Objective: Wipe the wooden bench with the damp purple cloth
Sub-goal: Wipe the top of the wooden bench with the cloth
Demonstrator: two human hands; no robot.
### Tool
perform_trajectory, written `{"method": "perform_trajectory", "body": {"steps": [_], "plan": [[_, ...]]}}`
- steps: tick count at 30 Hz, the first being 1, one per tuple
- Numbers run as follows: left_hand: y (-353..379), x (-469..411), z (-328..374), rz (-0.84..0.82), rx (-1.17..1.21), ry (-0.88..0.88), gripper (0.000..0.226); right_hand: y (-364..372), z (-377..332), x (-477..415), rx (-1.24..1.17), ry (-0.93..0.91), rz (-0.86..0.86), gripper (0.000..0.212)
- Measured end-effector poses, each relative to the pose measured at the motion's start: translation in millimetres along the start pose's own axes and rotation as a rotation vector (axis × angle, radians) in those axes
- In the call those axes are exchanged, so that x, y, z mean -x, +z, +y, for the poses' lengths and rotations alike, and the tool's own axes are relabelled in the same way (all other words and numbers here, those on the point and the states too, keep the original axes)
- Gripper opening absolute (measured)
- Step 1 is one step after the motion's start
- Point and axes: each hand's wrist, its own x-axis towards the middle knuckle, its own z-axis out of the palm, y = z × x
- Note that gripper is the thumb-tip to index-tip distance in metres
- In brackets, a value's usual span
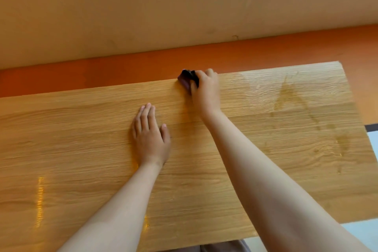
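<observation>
Right hand (205, 90) has its grip closed around the bunched purple cloth (187, 79), pressing it at the far edge of the wooden desk (81, 139), mid-wipe. Left hand (150, 135) lies flat, fingers spread, holding nothing, likely bracing. Wet streaks (290, 96) to the right suggest that side is done.

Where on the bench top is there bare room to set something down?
The wooden bench is bare left of the flat left hand. Right of the right hand, holding the purple cloth at the far edge, it is bare but wet-streaked.
</observation>
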Motion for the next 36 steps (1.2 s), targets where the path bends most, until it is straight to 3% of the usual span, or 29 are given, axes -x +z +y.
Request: {"method": "perform_trajectory", "body": {"steps": [12,18,22,28,36], "plan": [[0.4,0.6,0.3,0.0,-0.026,0.03,0.055,-105.0,114.7,-30.2,0.07,0.128,0.062,0.018],[-1.1,7.9,14.4,0.01,-0.15,-0.049,0.053,-125.1,138.6,-46.9,0.11,-0.086,-0.1,0.023],[4.0,49.3,56.6,0.104,0.014,-0.215,0.055,-131.7,144.4,-58.3,0.13,-0.261,-0.197,0.026],[27.8,146.6,108.9,-0.119,0.034,0.039,0.059,-130.7,141.1,-76.3,0.155,-0.401,-0.306,0.027],[32.3,152.1,107.0,-0.166,-0.046,0.041,0.059,-143.2,142.2,-39.5,0.185,-0.525,-0.437,0.024]]}}
